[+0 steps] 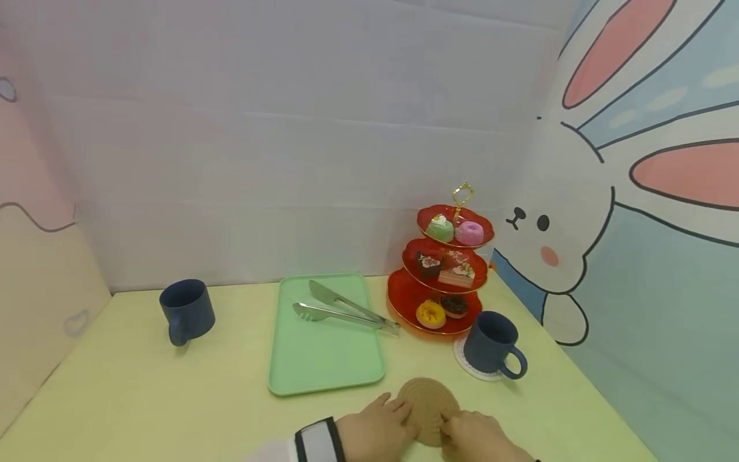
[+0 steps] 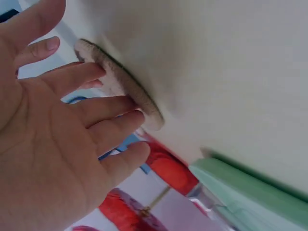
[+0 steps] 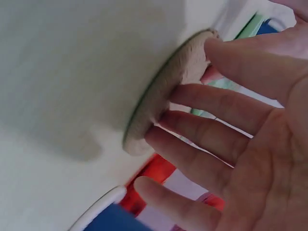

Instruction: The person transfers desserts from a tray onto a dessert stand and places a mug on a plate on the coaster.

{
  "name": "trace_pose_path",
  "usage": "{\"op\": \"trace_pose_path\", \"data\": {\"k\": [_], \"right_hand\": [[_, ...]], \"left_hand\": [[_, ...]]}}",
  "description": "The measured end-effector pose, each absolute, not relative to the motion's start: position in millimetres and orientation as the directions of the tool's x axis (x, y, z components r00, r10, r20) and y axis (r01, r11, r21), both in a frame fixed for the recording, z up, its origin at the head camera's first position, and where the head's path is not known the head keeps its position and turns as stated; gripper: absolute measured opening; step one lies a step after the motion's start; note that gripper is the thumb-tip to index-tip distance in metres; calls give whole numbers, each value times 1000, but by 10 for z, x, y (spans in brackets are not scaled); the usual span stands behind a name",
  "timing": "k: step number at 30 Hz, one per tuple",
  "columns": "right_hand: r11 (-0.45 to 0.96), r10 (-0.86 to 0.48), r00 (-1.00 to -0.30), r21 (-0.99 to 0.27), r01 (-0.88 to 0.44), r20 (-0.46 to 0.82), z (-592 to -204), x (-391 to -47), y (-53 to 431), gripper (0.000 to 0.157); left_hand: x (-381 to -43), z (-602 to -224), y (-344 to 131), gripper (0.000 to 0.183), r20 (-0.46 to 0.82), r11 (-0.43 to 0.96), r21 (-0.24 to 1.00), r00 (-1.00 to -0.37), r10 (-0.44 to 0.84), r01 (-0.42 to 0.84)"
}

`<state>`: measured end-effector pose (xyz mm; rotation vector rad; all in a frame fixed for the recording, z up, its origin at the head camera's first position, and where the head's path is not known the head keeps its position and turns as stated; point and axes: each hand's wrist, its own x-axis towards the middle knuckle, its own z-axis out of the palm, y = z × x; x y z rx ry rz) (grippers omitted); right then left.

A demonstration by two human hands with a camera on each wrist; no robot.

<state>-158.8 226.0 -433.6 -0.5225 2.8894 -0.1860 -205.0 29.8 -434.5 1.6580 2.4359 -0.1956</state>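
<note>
A round tan coaster [image 1: 427, 394] with a ringed, woven-looking surface lies flat on the table near its front. My left hand [image 1: 376, 428] touches its left side. From the right, my right hand [image 1: 478, 436] rests its fingertips on the same coaster. In the left wrist view, the left fingers [image 2: 108, 110] are stretched out and reach the coaster [image 2: 126, 84] from above. The right wrist view has the right fingers [image 3: 211, 120] also extended, with several tips against the coaster [image 3: 159, 103]. Neither hand grips it.
Beyond the coaster stands a green tray [image 1: 323, 366] with metal tongs [image 1: 346, 314]. A three-tier red stand [image 1: 398, 292] holds toy cakes and doughnuts. One blue mug [image 1: 487, 343] sits on a white coaster [image 1: 475, 370] at right, another blue mug [image 1: 193, 311] at back left.
</note>
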Motion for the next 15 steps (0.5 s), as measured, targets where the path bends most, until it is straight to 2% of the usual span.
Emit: {"op": "trace_pose_path", "data": {"k": [3,6,8,12,15], "right_hand": [[921,-365,-927,-178,-345,-92,-4353,-1818,2291,13],[903,-396,-918,-197,-382,-35,-4384,-2048,2254,15],[894,-402,-916,-222,-390,-10,-4412,-2185,2211,22],[877,-392,-919,-281,-389,47,-4477,-2392,2146,30],[875,-355,-934,-341,-343,30,-4500,-2489,2118,33]], "left_hand": [[-2232,-4321,385,48,-199,463,-13,-456,868,886],[-2420,-4319,392,42,-171,541,-30,-537,826,841],[-2532,-4323,373,40,-157,583,-33,-581,799,812],[-2709,-4343,312,42,-142,640,-11,-635,759,768],[-2809,-4370,266,44,-137,664,24,-655,743,748]]}}
